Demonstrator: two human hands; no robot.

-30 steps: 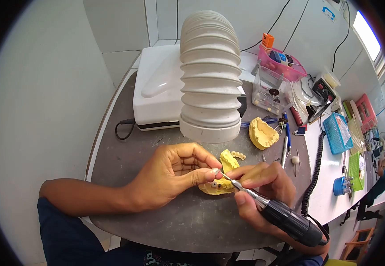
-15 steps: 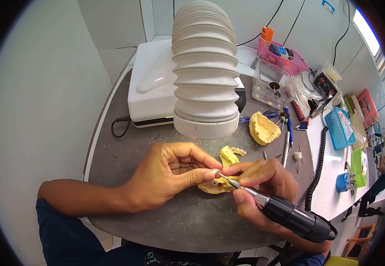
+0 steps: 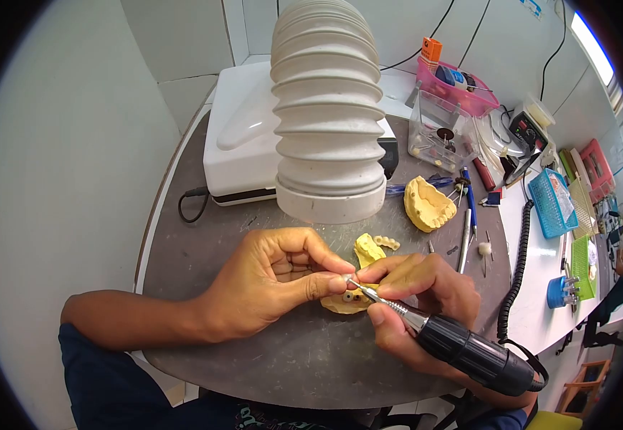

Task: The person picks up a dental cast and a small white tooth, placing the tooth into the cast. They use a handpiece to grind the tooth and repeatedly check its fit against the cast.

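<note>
Between thumb and index finger, my left hand (image 3: 279, 279) pinches a small whitish dental crown (image 3: 348, 277), mostly covered by the fingertips. My right hand (image 3: 426, 294) is closed around a black and silver rotary handpiece (image 3: 462, 345), held like a pen. Its thin bur points up and left at the crown and seems to touch it. Right fingertips meet the left ones beside the crown. Below the hands lies a yellow dental cast (image 3: 340, 304) with dark round holes, partly hidden. Just behind it are another yellow cast piece (image 3: 369, 249) and a short tooth-coloured bridge (image 3: 387, 243).
A ribbed white suction hose (image 3: 329, 115) hangs over the bench close beyond my hands. Behind it sits a white machine (image 3: 236, 143). To the right are a cream dental cast (image 3: 428, 206), a clear bin (image 3: 437, 129), pens, and a coiled black cable (image 3: 523, 265).
The handpiece and right hand have shifted slightly left, bringing the bur in closer at the crown. My left hand keeps its pinch. The view has tilted a little.
</note>
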